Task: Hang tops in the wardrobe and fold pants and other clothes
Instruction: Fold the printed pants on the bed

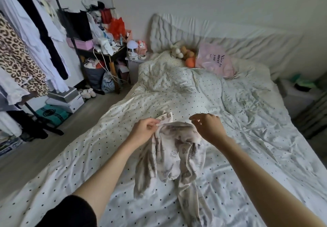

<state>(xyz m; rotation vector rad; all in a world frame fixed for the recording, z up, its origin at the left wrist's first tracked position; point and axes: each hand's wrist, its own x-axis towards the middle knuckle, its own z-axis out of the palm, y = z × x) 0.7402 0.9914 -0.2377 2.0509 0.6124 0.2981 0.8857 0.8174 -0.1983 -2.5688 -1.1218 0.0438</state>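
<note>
Bed [123,138] with a polka-dot duvet fills most of the view, clothes rack [26,50] with hanging tops stands off to my left, and a pink pillow [215,61] lies at the head end beside some plush toys [184,52]. Pale printed garment [173,156] is bunched mid-bed, top edge lifted, the rest trailing on the duvet toward me. My left hand [143,129] pinches its upper edge; my right hand [208,127] has fingers curled at the other side of that edge, but I cannot tell if they actually grasp the cloth.
</note>
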